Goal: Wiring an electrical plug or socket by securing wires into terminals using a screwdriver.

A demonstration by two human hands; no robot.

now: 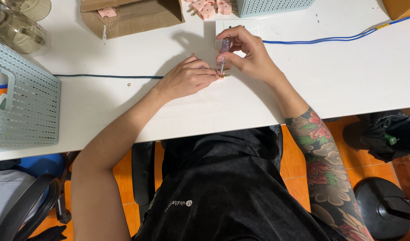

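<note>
My left hand (187,76) rests on the white table (347,76) and pinches a small pink plug part with brass pins (223,75) against the surface. Just to its right, my right hand (247,53) grips a small screwdriver with a clear purple handle (225,44), held upright with its tip down on the plug part. The fingers of both hands hide most of the part.
A cardboard box (133,18) and several loose pink plug parts (207,9) lie at the table's far edge beside a light blue basket (276,6). Another blue basket (24,102) stands at left. A dark cable (107,76) and a blue cable (329,39) cross the table. A tiny brass ring (128,83) lies loose.
</note>
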